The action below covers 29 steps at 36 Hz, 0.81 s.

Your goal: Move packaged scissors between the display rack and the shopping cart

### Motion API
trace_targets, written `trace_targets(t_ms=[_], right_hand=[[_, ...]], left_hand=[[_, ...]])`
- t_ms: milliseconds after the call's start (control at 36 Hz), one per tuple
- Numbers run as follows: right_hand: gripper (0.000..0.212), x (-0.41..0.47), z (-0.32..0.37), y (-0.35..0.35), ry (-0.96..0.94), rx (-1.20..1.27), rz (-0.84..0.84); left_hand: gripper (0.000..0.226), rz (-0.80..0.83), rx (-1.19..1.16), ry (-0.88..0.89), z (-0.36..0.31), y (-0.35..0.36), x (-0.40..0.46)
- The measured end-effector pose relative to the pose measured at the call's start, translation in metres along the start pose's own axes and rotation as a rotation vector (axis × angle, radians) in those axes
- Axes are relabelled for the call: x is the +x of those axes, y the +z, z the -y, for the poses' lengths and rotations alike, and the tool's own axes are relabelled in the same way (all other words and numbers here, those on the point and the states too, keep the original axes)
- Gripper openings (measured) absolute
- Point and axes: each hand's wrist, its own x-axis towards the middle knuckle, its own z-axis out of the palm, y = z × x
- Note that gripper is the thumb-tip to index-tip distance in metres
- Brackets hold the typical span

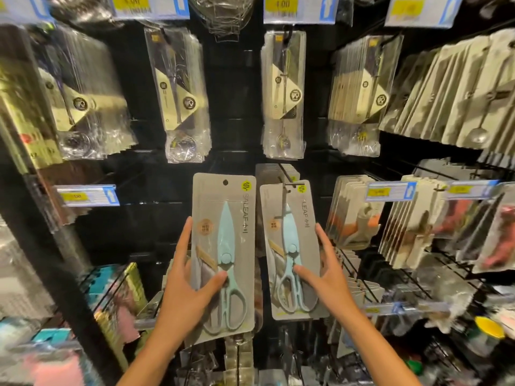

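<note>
Two grey cards with pale blue scissors are held up in front of the black display rack (156, 207). My left hand (189, 285) grips the left scissors pack (225, 218) by its left edge, thumb across the front; this pack hangs free of any hook. My right hand (323, 277) grips the right scissors pack (292, 218), whose top hole sits at a metal rack hook (287, 188). More of the same cards (270, 169) hang behind it. No shopping cart is in view.
Packaged strainers and spoons (282, 96) hang in rows above. Price tags (87, 195) stick out from hook ends at left and right (390, 190). Other carded kitchen tools (418, 227) crowd the right side, with coloured goods at the lower left.
</note>
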Motion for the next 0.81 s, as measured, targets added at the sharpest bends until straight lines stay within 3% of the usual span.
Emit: trace_targets(t_ms=[222,472,639,806], right_hand=[[0.096,0.040,-0.024,0.020,-0.039,-0.238,0.021],[0.098,0.073,-0.041,0.025,-0.024,-0.319,0.071],[0.096,0.066,-0.050,0.027,-0.006,-0.429,-0.042],[0.074,0.034,-0.023,0.041,-0.119,-0.292,-0.038]], left_hand=[[0.103,-0.022,0.017,0.025,-0.005,-0.003,0.005],[0.106,-0.051,0.021,0.045,-0.007,-0.007,0.010],[0.106,-0.054,0.004,0.056,-0.004,-0.008,0.009],[0.105,-0.021,0.004,0.060,0.002,-0.004,0.014]])
